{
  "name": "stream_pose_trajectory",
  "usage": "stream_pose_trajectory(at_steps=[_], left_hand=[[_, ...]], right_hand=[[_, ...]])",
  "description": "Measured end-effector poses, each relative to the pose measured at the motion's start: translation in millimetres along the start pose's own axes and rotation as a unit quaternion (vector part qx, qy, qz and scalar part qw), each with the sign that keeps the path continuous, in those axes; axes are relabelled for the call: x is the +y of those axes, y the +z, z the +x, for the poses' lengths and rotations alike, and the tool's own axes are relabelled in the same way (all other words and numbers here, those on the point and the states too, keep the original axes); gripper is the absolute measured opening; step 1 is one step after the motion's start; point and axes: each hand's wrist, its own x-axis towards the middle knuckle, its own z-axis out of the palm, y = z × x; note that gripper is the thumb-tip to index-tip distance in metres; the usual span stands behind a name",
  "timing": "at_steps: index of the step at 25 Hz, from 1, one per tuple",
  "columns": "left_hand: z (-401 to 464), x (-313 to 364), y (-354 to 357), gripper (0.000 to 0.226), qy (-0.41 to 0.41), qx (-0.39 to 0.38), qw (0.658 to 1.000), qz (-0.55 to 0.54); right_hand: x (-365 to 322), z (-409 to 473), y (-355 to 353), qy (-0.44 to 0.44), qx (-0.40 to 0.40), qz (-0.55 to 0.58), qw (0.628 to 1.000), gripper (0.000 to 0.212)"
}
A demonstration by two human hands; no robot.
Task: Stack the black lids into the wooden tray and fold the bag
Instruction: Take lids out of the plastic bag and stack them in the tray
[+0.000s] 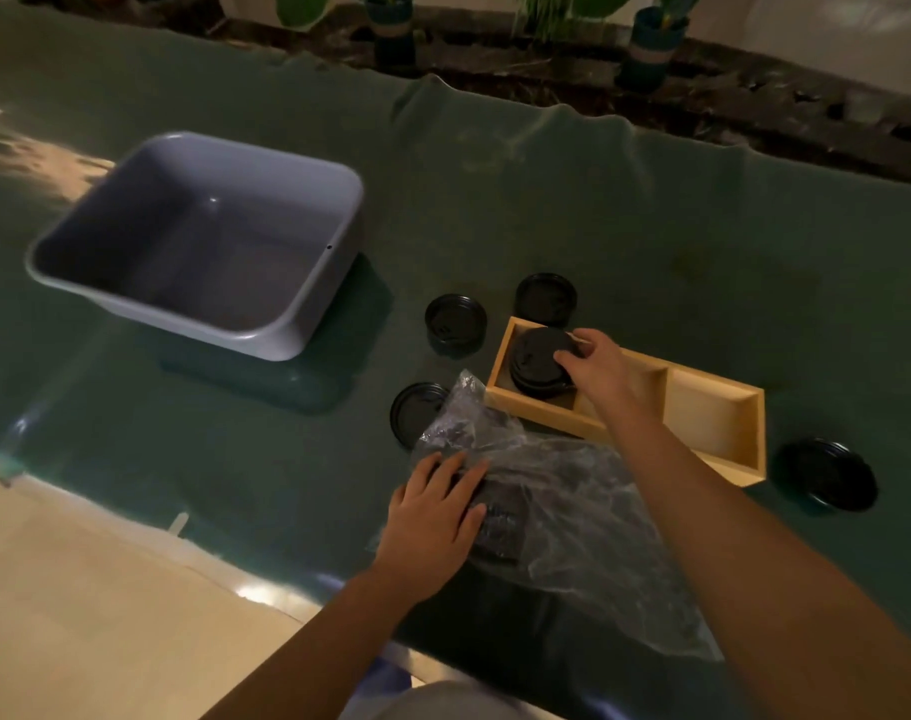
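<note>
A wooden tray (713, 402) with two compartments lies on the green cloth at centre right. Its left compartment holds a stack of black lids (533, 363), and my right hand (596, 363) grips the top lid of that stack. More black lids lie loose on the cloth: one (456, 324) left of the tray, one (545, 298) behind it, one (417, 410) partly under the bag, and a pile (827, 475) to the right. A crumpled clear plastic bag (572, 511) with dark lids inside lies in front of the tray. My left hand (435, 517) presses flat on its left end.
A grey plastic tub (203, 241) stands empty at the left of the green-covered table (650, 226). Potted plants (650, 44) line the floor beyond the far edge. The near table edge drops to pale tiled floor (79, 589) at the lower left.
</note>
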Motion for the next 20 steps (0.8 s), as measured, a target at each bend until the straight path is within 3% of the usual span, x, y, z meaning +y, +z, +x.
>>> stream_pose_trajectory(at_steps=[4, 9, 13, 16, 20], left_hand=[[0, 1, 0, 0.050, 0.001, 0.002, 1.000, -0.002], [-1, 0, 0, 0.049, 0.004, -0.002, 1.000, -0.005], [-3, 1, -2, 0.050, 0.007, -0.001, 1.000, -0.011], [-3, 2, -4, 0.054, 0.010, -0.004, 1.000, -0.019], [-4, 1, -4, 0.056, 0.017, 0.007, 0.999, -0.026]], right_hand=[[1, -10, 9, -0.087, 0.015, -0.085, 0.992, 0.041], [4, -20, 11, -0.203, 0.094, -0.207, 0.953, 0.044], [12, -22, 5, -0.183, -0.007, -0.297, 0.937, 0.037], [2, -33, -8, -0.169, -0.033, -0.268, 0.948, 0.041], [3, -96, -70, -0.187, 0.067, -0.136, 0.971, 0.026]])
